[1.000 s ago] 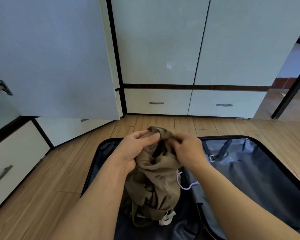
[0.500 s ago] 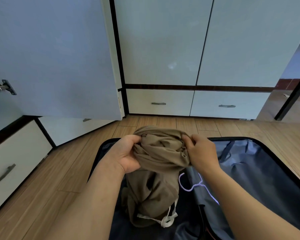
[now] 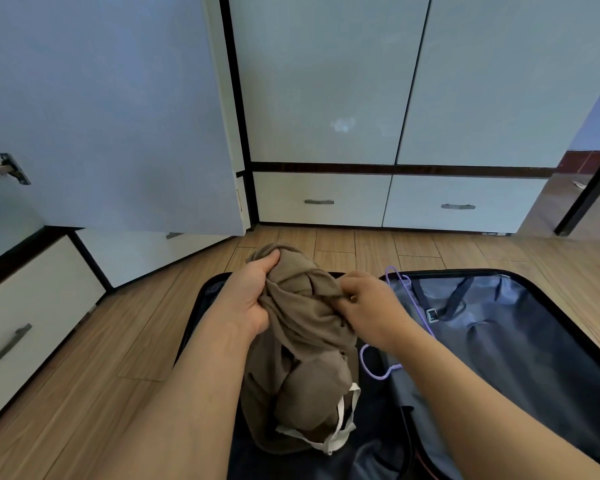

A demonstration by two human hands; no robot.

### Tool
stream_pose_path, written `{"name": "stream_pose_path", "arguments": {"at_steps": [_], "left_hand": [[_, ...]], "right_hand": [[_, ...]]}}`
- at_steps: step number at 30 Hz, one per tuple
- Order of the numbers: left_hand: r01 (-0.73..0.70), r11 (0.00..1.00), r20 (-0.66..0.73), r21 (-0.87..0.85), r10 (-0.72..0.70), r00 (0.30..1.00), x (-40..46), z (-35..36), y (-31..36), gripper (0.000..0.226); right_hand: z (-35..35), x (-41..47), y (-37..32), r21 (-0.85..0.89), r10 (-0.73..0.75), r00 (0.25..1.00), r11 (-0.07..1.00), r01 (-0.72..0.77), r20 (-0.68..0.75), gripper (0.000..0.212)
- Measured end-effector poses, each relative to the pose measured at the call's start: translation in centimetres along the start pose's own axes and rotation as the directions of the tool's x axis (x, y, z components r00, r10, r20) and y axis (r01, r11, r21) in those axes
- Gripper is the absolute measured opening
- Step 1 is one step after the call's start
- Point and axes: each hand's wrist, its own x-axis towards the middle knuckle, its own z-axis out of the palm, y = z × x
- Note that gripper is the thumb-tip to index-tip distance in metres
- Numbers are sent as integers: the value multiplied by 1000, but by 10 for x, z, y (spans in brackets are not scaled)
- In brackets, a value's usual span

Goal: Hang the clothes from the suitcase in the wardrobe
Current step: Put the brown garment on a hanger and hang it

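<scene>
Brown garment (image 3: 302,327) bunched up, held between both hands above the open suitcase (image 3: 520,344). Left hand (image 3: 248,299) grips the fabric on its left side, thumb up over the top fold. Right hand (image 3: 371,310) pinches a fold on the right edge, fingers curled in. Lower part of the garment hangs down between the forearms into the suitcase; pale drawstring or strap (image 3: 340,424) dangles at its bottom end.

Purple hanger (image 3: 400,289) sits just beyond and under the right hand, hook poking out past the knuckles, lower loop showing below the wrist. Can't tell if the right hand also holds it. It isn't threaded into the garment yet, as far as visible.

Suitcase lies open on the wood floor (image 3: 94,358), grey lining to the right of the right hand. Wardrobe door (image 3: 111,109) stands open, up and left of the left hand.

Progress judgement: early. Garment out, not on hanger, nothing seen hung. Left: sort out the fabric, fit hanger, carry to wardrobe. No other clothes visible in the suitcase.
</scene>
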Motion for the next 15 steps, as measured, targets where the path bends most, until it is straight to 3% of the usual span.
{"name": "stream_pose_path", "arguments": {"at_steps": [2,3,4,6,8,11,13,15], "left_hand": [[-109,951,-174,290,165,971,8,-7,-1,71],[-145,845,-215,515,291,932,9,-9,-2,85],[-176,713,-194,679,405,894,6,-9,-3,91],[-260,534,-75,804,525,848,-4,-2,-1,85],[-356,474,62,805,530,846,-18,12,2,76],[-389,504,199,771,390,899,-31,30,6,75],[-365,513,253,777,276,927,-33,33,8,51],[-354,475,246,805,276,929,-28,31,8,20]], "right_hand": [[-8,2,-5,240,141,981,965,-106,-136,24],[-13,2,-9,394,219,960,909,-136,-174,27],[-17,3,-13,541,282,942,829,-145,-180,29],[-20,3,-20,666,330,925,735,-126,-189,29],[-17,5,-23,539,240,924,841,-45,-298,28],[-11,6,-27,180,21,889,981,69,-457,19],[-13,7,-29,94,-48,852,989,113,-521,13],[-18,6,-29,105,-23,802,989,107,-596,14]]}}
